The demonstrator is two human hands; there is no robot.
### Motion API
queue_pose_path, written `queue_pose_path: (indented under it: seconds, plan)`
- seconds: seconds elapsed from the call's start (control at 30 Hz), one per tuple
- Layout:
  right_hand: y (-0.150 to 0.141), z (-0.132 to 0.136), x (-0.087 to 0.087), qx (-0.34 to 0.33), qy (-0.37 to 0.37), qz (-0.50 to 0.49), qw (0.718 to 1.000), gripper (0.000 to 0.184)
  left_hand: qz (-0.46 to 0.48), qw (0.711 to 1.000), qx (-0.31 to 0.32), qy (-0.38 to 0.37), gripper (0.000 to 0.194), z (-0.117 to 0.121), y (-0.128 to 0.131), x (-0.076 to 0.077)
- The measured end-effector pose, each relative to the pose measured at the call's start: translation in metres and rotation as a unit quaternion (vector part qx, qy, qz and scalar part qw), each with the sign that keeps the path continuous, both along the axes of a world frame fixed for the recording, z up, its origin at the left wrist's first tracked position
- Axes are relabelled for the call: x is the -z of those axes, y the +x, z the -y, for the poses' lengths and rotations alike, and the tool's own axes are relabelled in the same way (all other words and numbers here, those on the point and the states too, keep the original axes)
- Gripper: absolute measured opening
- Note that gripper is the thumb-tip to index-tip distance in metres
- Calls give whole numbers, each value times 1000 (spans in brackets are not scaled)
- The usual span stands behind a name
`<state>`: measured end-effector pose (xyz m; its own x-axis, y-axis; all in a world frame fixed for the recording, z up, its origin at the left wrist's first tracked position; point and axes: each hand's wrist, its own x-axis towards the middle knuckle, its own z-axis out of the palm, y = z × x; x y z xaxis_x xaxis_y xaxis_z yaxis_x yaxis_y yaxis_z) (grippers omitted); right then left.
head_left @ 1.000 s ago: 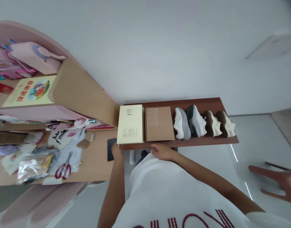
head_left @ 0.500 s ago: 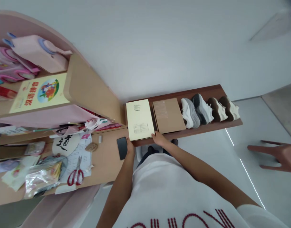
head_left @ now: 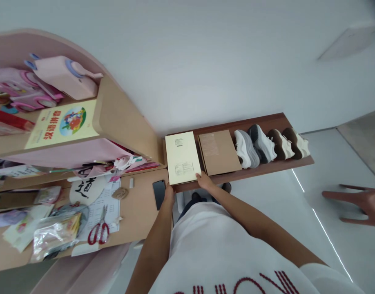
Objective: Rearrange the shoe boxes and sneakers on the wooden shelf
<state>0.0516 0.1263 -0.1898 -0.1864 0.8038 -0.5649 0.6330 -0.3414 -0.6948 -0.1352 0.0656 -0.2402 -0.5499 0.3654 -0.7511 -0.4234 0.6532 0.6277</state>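
A pale yellow flat box lies at the left end of a dark brown shelf, beside a brown cardboard box. My left hand is closed on the yellow box's near left corner, right next to a black phone on the desk. My right hand grips the same box at its near right corner, at the gap between the two boxes. My white shirt hides what is below my arms.
Two pairs of shoes stand on the shelf to the right of the boxes. The wooden desk on the left holds red scissors, papers and plastic packets, under a pink shelf unit. A reddish-brown stool stands on the white floor at right.
My right hand slid left along the shelf edge to the yellow box's near right corner. My left hand went from the phone to the box's near left corner. The view shifted slightly.
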Motion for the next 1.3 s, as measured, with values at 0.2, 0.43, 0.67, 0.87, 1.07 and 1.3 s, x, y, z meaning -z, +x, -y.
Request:
queue_pose_path:
  seconds: [0.2, 0.43, 0.67, 0.87, 1.07, 1.3]
  plan:
    - [2, 3, 5, 40, -20, 5, 999, 47, 3, 1000, -5, 14, 20, 3, -2, -3]
    - [14, 3, 11, 49, 4, -55, 997, 43, 12, 996, -62, 64, 19, 8, 8, -18]
    - [18, 6, 24, 98, -3, -149, 984, 40, 82, 981, -87, 150, 22, 12, 0, -30]
    - [18, 13, 30, 159, -52, -190, 968, 42, 102, 974, -100, 174, 15, 14, -3, -41]
    - [20, 16, 25, 181, -64, -198, 961, 37, 119, 968, -115, 189, 11, 18, 0, -53]
    - [16, 19, 21, 181, -62, -199, 961, 34, 143, 966, -102, 188, 13, 18, -4, -62]
